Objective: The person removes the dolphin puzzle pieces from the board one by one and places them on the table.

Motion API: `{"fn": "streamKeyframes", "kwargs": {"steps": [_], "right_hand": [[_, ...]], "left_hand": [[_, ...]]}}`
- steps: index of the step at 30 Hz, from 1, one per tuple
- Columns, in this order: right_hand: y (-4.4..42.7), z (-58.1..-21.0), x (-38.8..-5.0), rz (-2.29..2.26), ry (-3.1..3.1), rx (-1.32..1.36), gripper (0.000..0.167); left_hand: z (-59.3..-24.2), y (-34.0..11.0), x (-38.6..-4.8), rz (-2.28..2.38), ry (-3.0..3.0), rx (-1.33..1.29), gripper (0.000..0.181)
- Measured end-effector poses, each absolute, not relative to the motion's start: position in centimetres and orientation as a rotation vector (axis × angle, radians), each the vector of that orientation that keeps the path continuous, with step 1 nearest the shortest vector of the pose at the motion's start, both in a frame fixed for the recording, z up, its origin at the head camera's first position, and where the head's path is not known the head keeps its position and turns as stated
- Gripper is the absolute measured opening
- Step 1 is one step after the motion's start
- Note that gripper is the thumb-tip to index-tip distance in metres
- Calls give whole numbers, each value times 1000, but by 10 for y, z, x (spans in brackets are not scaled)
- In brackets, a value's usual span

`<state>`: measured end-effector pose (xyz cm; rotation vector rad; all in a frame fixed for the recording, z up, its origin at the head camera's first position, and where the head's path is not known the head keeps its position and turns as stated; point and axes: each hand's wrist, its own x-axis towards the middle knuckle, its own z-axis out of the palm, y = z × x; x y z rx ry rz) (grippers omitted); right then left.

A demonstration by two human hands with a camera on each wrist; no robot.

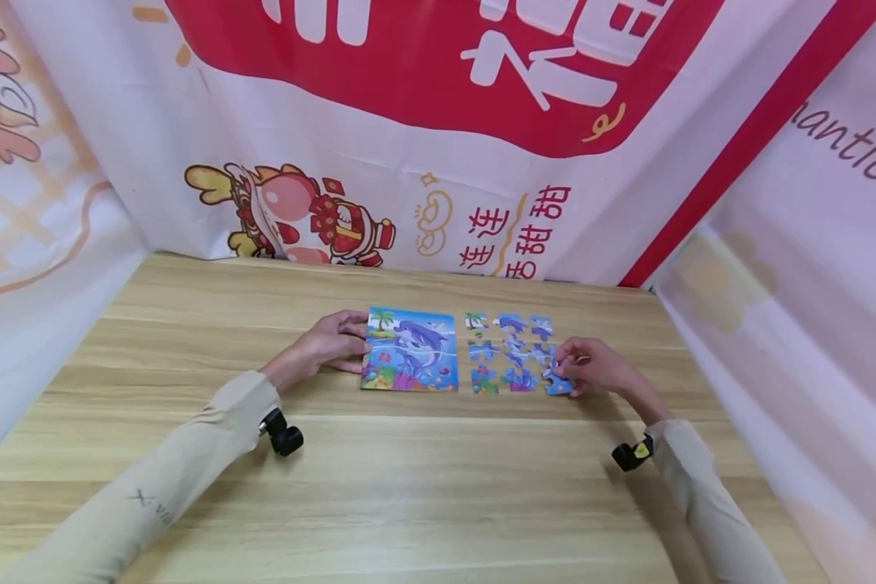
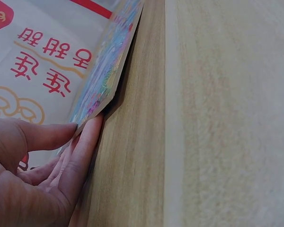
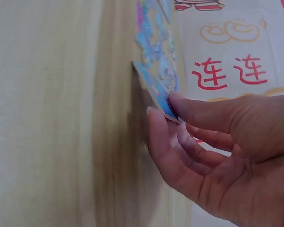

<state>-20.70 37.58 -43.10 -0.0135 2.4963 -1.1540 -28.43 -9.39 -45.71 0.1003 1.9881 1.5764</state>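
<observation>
A square dolphin picture board (image 1: 410,350) lies on the table, and my left hand (image 1: 333,339) pinches its left edge. In the left wrist view the thumb (image 2: 52,136) is at the board's edge, with a finger below it. My right hand (image 1: 591,365) holds a blue corner jigsaw piece (image 1: 557,384) between thumb and fingers. The right wrist view shows this jigsaw piece (image 3: 156,92) tilted, its near edge raised off the table. Several other jigsaw pieces (image 1: 511,350) with parts of a dolphin scene lie in rows between the board and my right hand.
The wooden table (image 1: 438,487) runs back to a printed white and red cloth (image 1: 394,195). Cloth walls also stand at the left and right (image 1: 796,324). Small black devices are attached at the left cuff (image 1: 283,434) and the right cuff (image 1: 630,456).
</observation>
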Motion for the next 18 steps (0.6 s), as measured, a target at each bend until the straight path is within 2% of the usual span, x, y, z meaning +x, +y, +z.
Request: {"fn": "streamKeyframes", "kwargs": {"steps": [11,18], "right_hand": [[368,-442,-200,-996,2664,130,14],[364,-444,-198,-933,2748,122,14]], "left_hand": [[-458,-94,-285,1561,2006,114,74],[-457,-93,-283,1572,2007,105,72]]}}
